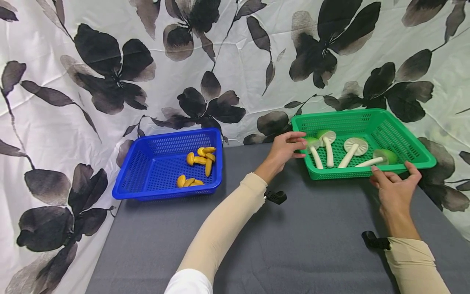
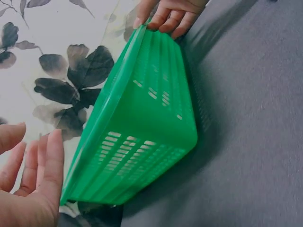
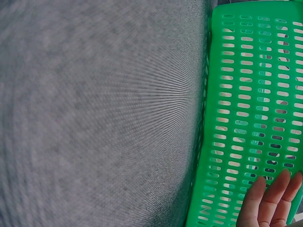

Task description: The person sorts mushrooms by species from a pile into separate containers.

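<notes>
A green plastic basket (image 1: 367, 172) is at the right, holding several toy mushrooms (image 1: 350, 153) with white stems and green caps. My left hand (image 1: 285, 149) is at the basket's left end, its fingertips by the rim. In the left wrist view this hand (image 2: 35, 182) has its fingers extended and its thumb apart. My right hand (image 1: 396, 192) grips the front rim near the right corner. Its thumb lies over the rim, and its fingers (image 3: 279, 201) rest against the perforated outer wall. Whether the basket's base touches the table cannot be told.
On the left stands a blue basket (image 1: 167, 195) with several yellow toy mushrooms (image 1: 208, 165) in its right half. Both baskets are at the back of a grey-covered table (image 1: 293, 245). Behind them hangs a white curtain (image 1: 249, 61) with dark flowers.
</notes>
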A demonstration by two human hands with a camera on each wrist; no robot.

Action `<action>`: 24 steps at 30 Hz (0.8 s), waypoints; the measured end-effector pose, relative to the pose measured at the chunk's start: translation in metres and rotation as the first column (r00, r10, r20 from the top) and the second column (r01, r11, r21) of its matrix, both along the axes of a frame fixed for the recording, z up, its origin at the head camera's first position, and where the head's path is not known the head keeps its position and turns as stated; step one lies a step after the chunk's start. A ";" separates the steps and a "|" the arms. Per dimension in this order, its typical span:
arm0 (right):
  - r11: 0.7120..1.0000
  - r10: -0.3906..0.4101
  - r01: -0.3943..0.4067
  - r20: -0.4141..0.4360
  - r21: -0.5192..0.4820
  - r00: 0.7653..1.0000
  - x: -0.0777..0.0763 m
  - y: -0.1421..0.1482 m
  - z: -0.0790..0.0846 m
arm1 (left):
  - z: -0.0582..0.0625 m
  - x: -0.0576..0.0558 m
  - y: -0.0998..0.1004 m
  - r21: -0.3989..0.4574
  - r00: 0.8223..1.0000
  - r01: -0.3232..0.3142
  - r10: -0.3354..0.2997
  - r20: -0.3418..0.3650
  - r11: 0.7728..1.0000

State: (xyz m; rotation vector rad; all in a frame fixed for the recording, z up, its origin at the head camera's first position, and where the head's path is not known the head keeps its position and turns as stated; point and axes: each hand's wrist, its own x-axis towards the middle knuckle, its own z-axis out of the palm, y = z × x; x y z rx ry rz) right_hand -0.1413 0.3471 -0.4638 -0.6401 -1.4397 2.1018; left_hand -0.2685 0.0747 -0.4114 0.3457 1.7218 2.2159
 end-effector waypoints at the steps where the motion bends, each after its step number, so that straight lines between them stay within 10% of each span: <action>1: 1.000 -0.001 0.001 -0.001 0.000 1.000 0.000 0.000 0.000 | 0.001 0.001 -0.005 -0.004 1.000 0.014 -0.014 -0.002 1.000; 12: 1.000 -0.020 0.020 0.011 0.025 1.000 -0.002 0.004 0.002 | 0.006 0.007 -0.050 -0.075 0.998 0.055 -0.054 0.006 0.996; 17: 0.980 -0.011 -0.011 0.113 0.198 0.994 0.002 0.006 0.008 | 0.009 0.011 -0.070 -0.111 0.999 0.040 -0.039 0.014 0.993; 24: 0.716 -0.120 -0.067 0.218 0.695 0.969 0.003 -0.005 0.019 | 0.011 0.020 -0.105 -0.145 1.000 0.019 -0.017 0.013 0.989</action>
